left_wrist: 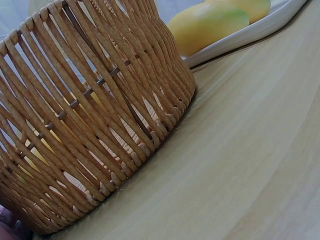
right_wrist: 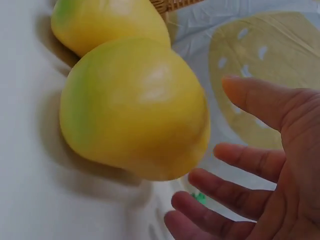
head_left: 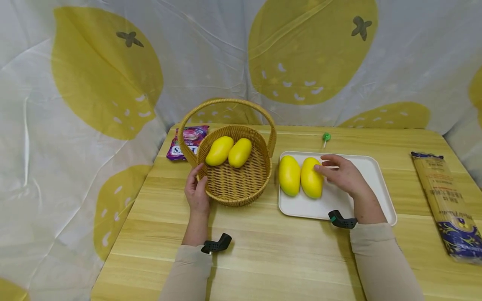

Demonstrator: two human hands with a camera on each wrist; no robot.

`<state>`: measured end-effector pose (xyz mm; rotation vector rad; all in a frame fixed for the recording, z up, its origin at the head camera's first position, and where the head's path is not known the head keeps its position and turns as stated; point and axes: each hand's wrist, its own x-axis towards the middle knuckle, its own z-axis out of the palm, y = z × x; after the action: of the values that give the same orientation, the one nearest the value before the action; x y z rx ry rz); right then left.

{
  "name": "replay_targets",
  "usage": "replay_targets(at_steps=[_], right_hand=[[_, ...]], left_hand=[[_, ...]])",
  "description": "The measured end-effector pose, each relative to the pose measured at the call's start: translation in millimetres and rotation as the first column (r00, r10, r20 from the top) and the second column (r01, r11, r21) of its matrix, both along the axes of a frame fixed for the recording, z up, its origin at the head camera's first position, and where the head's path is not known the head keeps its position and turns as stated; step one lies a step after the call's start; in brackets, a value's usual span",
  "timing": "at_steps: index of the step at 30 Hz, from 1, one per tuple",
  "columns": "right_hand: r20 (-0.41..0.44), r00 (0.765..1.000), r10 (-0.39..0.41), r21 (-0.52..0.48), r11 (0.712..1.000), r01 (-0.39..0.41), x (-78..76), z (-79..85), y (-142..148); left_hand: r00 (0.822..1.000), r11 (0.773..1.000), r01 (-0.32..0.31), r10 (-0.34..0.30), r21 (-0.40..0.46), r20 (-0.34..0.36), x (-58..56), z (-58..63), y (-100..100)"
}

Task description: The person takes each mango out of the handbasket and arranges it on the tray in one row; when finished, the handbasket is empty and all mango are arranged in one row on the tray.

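Note:
A round wicker basket point(head_left: 237, 196) with a tall handle stands on the table, and two yellow mangoes point(head_left: 219, 151) lie inside it. My left hand point(head_left: 197, 194) holds the basket's left rim, thumb over the inner side; in the left wrist view the woven wall point(left_wrist: 100, 100) hides most of that hand. Two more mangoes lie side by side on a white tray point(head_left: 339, 209). Over the right-hand mango point(head_left: 311, 179) hovers my right hand point(head_left: 344, 173). The right wrist view shows its fingers point(right_wrist: 235, 192) spread beside that mango point(right_wrist: 135, 110), with a gap between.
Behind the basket's left side lies a purple snack packet point(head_left: 184, 144). A green lollipop point(head_left: 326, 137) sits beyond the tray. At the far right is a long pack of pasta point(head_left: 448, 205). A lemon-print cloth point(head_left: 211, 54) hangs along the table's back edge.

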<state>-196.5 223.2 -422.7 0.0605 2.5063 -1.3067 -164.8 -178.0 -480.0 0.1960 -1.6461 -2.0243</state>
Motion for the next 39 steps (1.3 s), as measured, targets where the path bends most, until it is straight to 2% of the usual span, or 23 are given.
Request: replay_targets(at_steps=[4,10,14,17,20,22,26,28,31,39], right_hand=[[-0.084,0.996,0.006,0.083,0.997,0.001,9.0,20.0,-6.5],[-0.187,0.978,0.096,0.031,0.995,-0.092,31.1,51.0,-41.5],[-0.254,0.956,0.149,-0.051,0.985,-0.167,40.3,57.0,-77.2],[-0.276,0.942,0.192,-0.093,0.97,-0.225,38.6,56.9,-105.4],[-0.267,0.93,0.252,-0.065,0.958,-0.278,29.3,57.6,-130.8],[-0.258,0.919,0.299,-0.012,0.95,-0.312,19.8,58.6,-145.4],[-0.243,0.887,0.392,0.112,0.92,-0.376,-4.6,61.8,-170.0],[-0.222,0.881,0.418,0.148,0.908,-0.393,-16.8,63.0,-180.5],[-0.18,0.886,0.428,0.156,0.902,-0.403,-33.7,62.3,-194.3],[-0.072,0.918,0.39,0.155,0.914,-0.376,-67.8,49.7,-216.6]], left_hand=[[1.0,1.0,-0.004,0.004,-0.012,-0.005,0.3,-0.8,0.1],[1.0,1.0,-0.006,0.006,-0.022,-0.01,0.5,-0.1,-0.9],[1.0,1.0,-0.007,0.007,-0.022,-0.007,0.1,0.1,-1.7],[1.0,1.0,-0.005,0.005,-0.016,-0.014,-0.7,0.9,-1.8],[1.0,1.0,-0.003,0.003,-0.017,-0.022,-1.4,1.8,-1.4],[1.0,1.0,-0.004,0.003,-0.021,-0.021,-1.7,1.3,-1.3],[1.0,1.0,-0.001,0.001,-0.015,-0.013,-2.2,-1.1,-1.7],[1.0,1.0,0.0,0.0,-0.014,-0.005,-1.8,-2.1,-2.0],[1.0,1.0,0.001,-0.001,-0.016,-0.019,-2.5,-3.3,-2.6],[0.998,0.999,0.003,-0.005,-0.044,-0.057,-2.6,-3.9,-3.6]])
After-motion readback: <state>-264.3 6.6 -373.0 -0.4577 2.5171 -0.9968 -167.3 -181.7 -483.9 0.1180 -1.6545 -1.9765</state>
